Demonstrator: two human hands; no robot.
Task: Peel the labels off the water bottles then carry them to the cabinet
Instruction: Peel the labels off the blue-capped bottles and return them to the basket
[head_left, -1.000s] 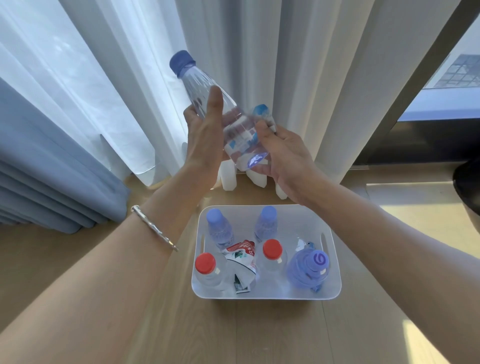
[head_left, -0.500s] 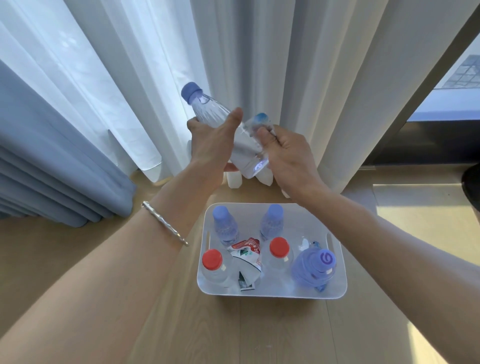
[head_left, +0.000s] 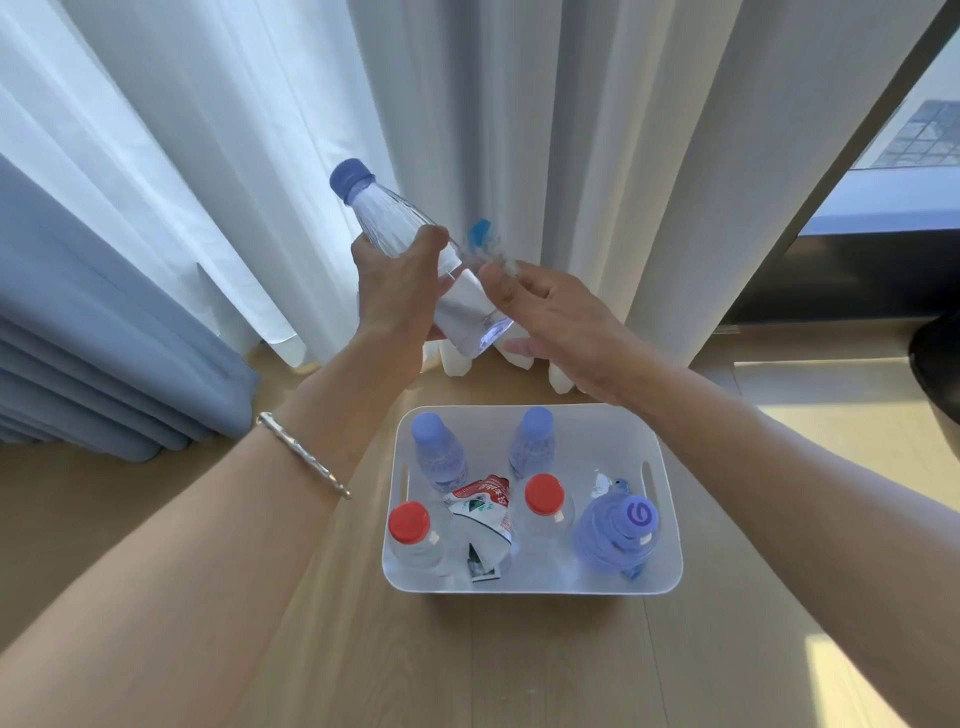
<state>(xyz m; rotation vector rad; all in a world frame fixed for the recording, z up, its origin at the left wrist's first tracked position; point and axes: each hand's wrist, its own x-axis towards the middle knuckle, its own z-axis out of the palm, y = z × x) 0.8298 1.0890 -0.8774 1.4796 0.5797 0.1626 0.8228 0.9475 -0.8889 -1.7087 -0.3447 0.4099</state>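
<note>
Left hand (head_left: 400, 283): wrapped around the middle of a clear water bottle (head_left: 410, 244), thumb across the front, holding it tilted with the blue cap (head_left: 351, 179) up and to the left and the base down toward the right.
Right hand (head_left: 550, 312): just beside the bottle's lower half, thumb and forefinger pinched on a clear, blurred strip of label film (head_left: 485, 247) with a blue patch, pulled up and away from the bottle; other fingers loosely spread.
Held bottle: raised in front of the white curtain (head_left: 519, 104), above and behind the bin.
Bin (head_left: 665, 519): white plastic, with side handle slots, resting on the light wooden surface (head_left: 519, 665).
Bin contents: two bottles with pale blue caps (head_left: 429, 427) at the back, two with red caps (head_left: 409, 522) at the front, one rounder blue-tinted bottle (head_left: 615, 532) with a purple swirl on its cap at the right.
Loose label (head_left: 480, 512): red, white and green, crumpled, lying between the red-capped bottles.
Left wrist: silver bracelet (head_left: 301, 454).
Left edge: folds of blue curtain (head_left: 104, 338).
Right edge: part of a dark round object, too cropped to identify.
</note>
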